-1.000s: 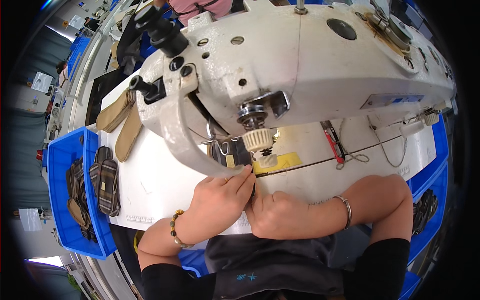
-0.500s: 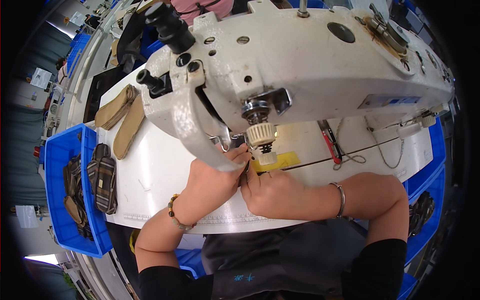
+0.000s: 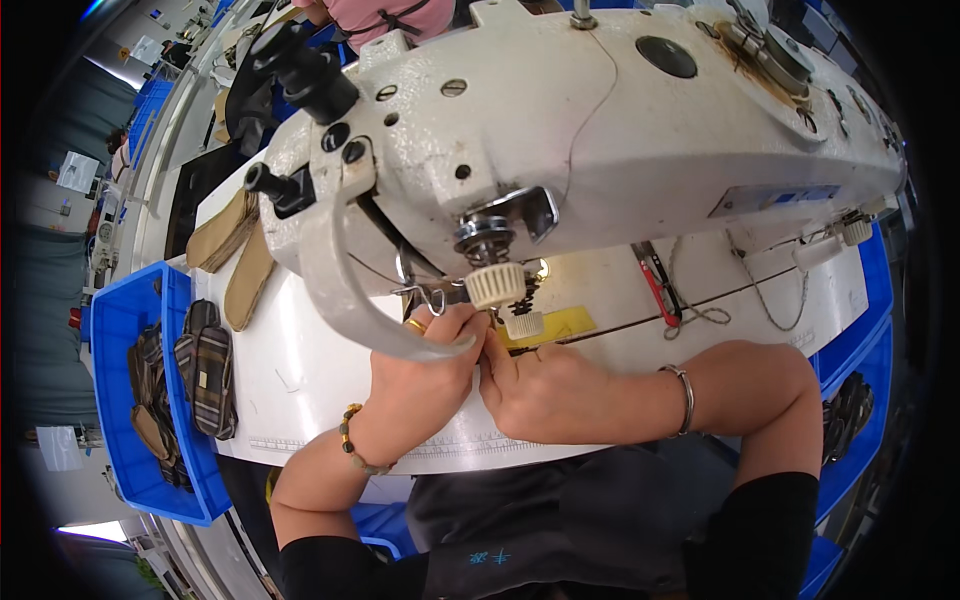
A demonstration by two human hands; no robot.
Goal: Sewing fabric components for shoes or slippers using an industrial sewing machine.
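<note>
Under the head of a white sewing machine (image 3: pixel 640 120), my two hands meet close to the needle area. My left hand (image 3: pixel 430 360) has its fingers pinched together, partly behind the machine's curved white guard (image 3: pixel 345 310). The fingers of my right hand (image 3: pixel 540 395) are curled, thumb and forefinger pressed against the left fingertips. Whatever sits between the fingertips is too small and covered to make out. A ribbed cream tension knob (image 3: pixel 495 286) hangs just above the hands.
Tan insoles (image 3: pixel 248 280) lie on the white table (image 3: pixel 300 400) at left. A blue bin (image 3: pixel 130 420) holds plaid fabric pieces, with a plaid shoe upper (image 3: pixel 205 370) at its edge. Red-handled snips (image 3: pixel 657 290) and a yellow patch (image 3: pixel 562 325) lie right of the needle. Another blue bin (image 3: pixel 870 430) stands at right.
The view has shifted slightly, so the machine head appears further left. Both hands stay together at the needle area. A loose thread now shows across the machine arm.
</note>
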